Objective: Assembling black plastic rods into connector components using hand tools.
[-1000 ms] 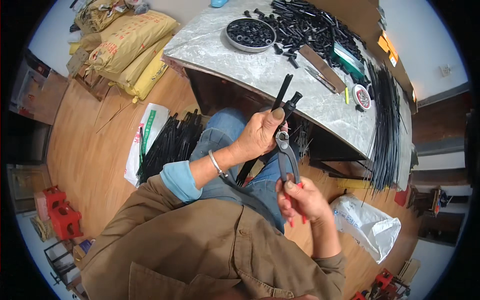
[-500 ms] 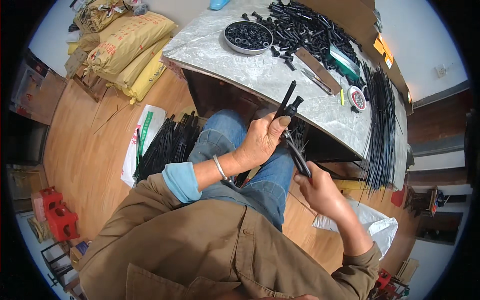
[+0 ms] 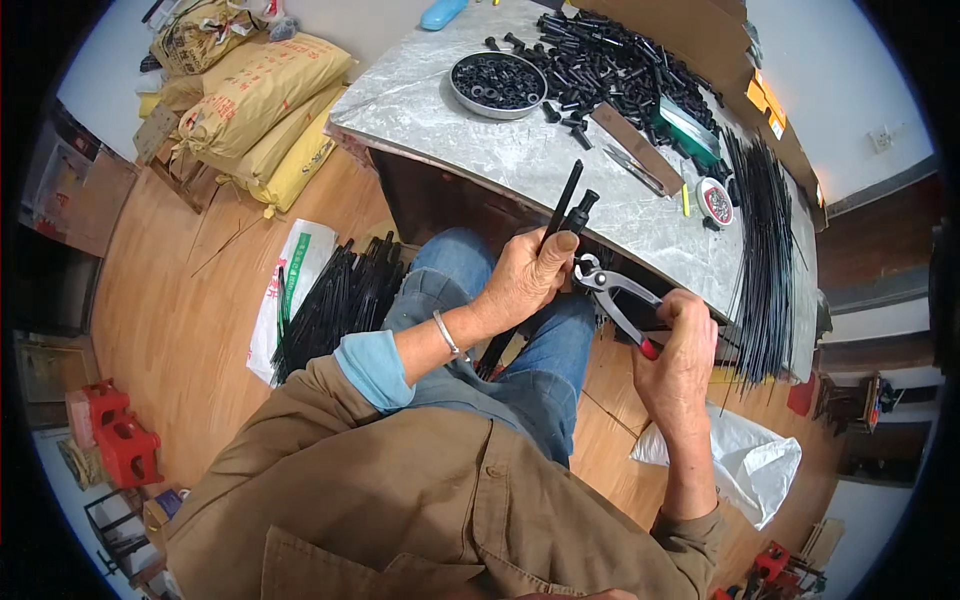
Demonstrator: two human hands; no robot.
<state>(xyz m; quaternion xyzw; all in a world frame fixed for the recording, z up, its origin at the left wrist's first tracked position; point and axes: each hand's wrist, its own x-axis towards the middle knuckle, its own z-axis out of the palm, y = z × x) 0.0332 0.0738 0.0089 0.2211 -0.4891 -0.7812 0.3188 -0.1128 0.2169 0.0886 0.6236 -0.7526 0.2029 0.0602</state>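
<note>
My left hand [image 3: 528, 270] is closed around two black rod-like pieces in front of the table edge. One is a thin black rod [image 3: 568, 190]; the other is a thicker black piece with a flanged tip [image 3: 580, 213]. Their lower ends run down behind the hand, between my knees. My right hand [image 3: 680, 358] grips a pair of pincers [image 3: 600, 280] by red-ended handles, which are spread apart. The pincers' rounded jaws are beside my left thumb, close to the thicker piece; whether they touch it I cannot tell.
On the grey table [image 3: 400, 95] lie a heap of black bolt-shaped parts [image 3: 625, 60], a round tin of black rings [image 3: 498, 85], scissors [image 3: 635, 168], a small dish [image 3: 714, 202] and long black strands [image 3: 765, 260]. Black rods [image 3: 340, 300] lie left of my knees. Yellow sacks [image 3: 265, 95] are stacked beyond.
The pincers' handles have spread apart. My right hand has moved up and right, and the jaws now show beside the left hand. The left hand has barely moved.
</note>
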